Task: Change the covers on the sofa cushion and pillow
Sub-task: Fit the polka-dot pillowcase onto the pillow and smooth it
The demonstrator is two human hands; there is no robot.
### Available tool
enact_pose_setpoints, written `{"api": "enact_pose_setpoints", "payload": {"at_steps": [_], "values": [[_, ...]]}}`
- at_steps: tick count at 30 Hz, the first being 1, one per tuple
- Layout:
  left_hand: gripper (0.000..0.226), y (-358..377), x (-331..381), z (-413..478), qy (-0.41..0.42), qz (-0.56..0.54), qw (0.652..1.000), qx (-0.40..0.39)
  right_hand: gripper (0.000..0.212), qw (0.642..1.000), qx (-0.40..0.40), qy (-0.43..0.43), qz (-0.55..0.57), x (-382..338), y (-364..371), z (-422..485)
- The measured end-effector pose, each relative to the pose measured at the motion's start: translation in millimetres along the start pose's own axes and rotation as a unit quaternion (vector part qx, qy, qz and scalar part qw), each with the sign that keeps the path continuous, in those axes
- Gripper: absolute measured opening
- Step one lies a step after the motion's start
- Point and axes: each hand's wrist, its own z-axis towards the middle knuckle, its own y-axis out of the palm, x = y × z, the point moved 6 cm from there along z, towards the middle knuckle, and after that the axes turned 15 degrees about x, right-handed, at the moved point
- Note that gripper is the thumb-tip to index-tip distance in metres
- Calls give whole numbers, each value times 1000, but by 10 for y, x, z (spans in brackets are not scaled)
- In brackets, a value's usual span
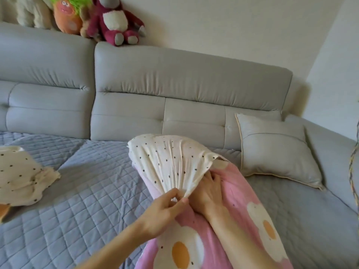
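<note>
Pink pillow [240,191] | left hand [165,208] grip pinches bunched dotted cover [169,162] | right hand [207,191] flat under hem | step: shifting cover | next: even pull.

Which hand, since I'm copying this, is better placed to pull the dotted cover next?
Left. The left hand pinches the gathered edge of the dotted cover; the right hand lies flat on the pink pillow.

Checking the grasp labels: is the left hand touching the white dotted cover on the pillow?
Touching. The head view shows the left hand pinching the gathered edge of the white dotted cover, with the fabric bunched into its grip and no gap.
</note>
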Motion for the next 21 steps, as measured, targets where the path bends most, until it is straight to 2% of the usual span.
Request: {"api": "enact_pose_setpoints", "payload": {"at_steps": [1, 2, 5, 7, 8, 9, 11, 12, 13, 14, 15, 16, 18, 21], "values": [[16, -78, -203, -26, -9, 61, 998, 5, 72, 999, -46, -4, 4, -73, 85, -66], [21, -142, -380, -61, -21, 120, 992, -2, 73, 998, -60, -29, 16, -180, 118, -145], [43, -350, -726, -176, -80, 195, 975, -70, 64, 977, -109, -114, 145, -394, 15, -373], [49, -531, -761, -209, -79, 280, 948, -131, 57, 938, -174, -66, 291, -280, -198, -446], [43, -612, -749, -188, -76, 314, 934, -152, 42, 917, -186, -17, 352, -142, -297, -457], [32, -672, -657, -168, -69, 336, 924, -167, 25, 902, -153, 40, 401, 50, -392, -420], [16, -737, -425, -45, -42, 387, 907, -163, 10, 894, -5, 167, 415, 612, -496, -297], [18, -746, -281, 55, -23, 424, 893, -146, 20, 898, 56, 216, 379, 886, -508, -259], [23, -747, -128, 178, -3, 477, 871, -119, 43, 911, 82, 248, 319, 1114, -475, -246], [25, -733, 49, 304, 19, 526, 847, -79, 68, 921, 66, 282, 260, 1298, -421, -273], [27, -695, 247, 429, 47, 560, 827, -32, 88, 917, 19, 325, 229, 1464, -313, -355], [29, -626, 436, 552, 80, 572, 816, 11, 100, 900, -37, 368, 229, 1581, -182, -460], [34, -364, 777, 784, 148, 543, 824, 59, 100, 854, -112, 411, 297, 1607, 43, -626], [38, 229, 1000, 1145, 208, 507, 836, 38, 99, 851, -84, 387, 345, 1549, 130, -623]]}}
